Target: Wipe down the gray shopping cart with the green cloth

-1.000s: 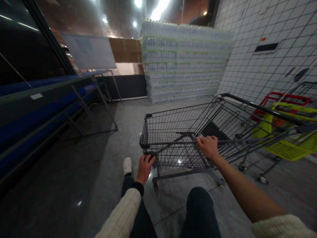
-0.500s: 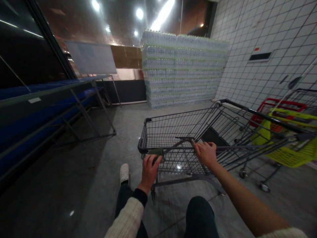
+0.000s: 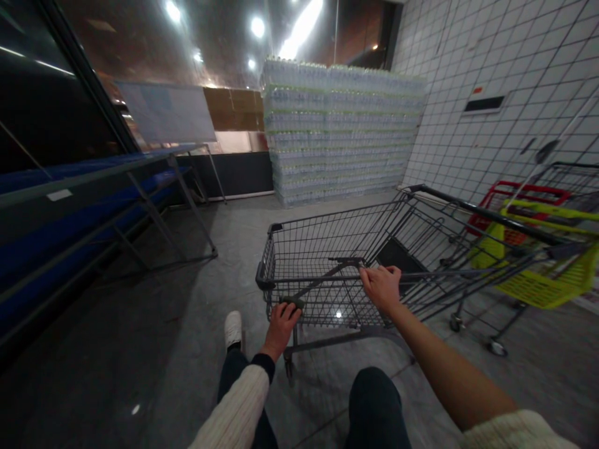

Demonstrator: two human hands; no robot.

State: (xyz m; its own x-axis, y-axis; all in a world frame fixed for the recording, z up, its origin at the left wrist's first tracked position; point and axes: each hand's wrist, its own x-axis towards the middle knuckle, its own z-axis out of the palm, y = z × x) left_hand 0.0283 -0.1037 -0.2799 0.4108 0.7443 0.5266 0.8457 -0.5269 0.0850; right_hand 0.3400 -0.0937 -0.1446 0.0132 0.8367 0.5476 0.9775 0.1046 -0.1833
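Note:
A dark wire shopping cart (image 3: 327, 243) stands in front of me with its basket empty. My left hand (image 3: 281, 321) is closed on a small green-grey part at the cart's lower near-left corner. My right hand (image 3: 381, 287) is closed over the wire rim on the cart's near side, by a metal bar of the frame. My legs in dark trousers and one white shoe (image 3: 233, 328) show below the cart.
More nested carts (image 3: 472, 218), a yellow one (image 3: 552, 274) and a red one (image 3: 519, 193), stand to the right by a white tiled wall (image 3: 496, 68). A tall stack of bottled water packs (image 3: 337, 125) stands behind. A blue metal-framed shelf (image 3: 93, 199) runs along the left.
My left hand rose to grip the cart's corner, then dropped slightly. The cart and the view shifted a little to the left. My right hand kept its hold.

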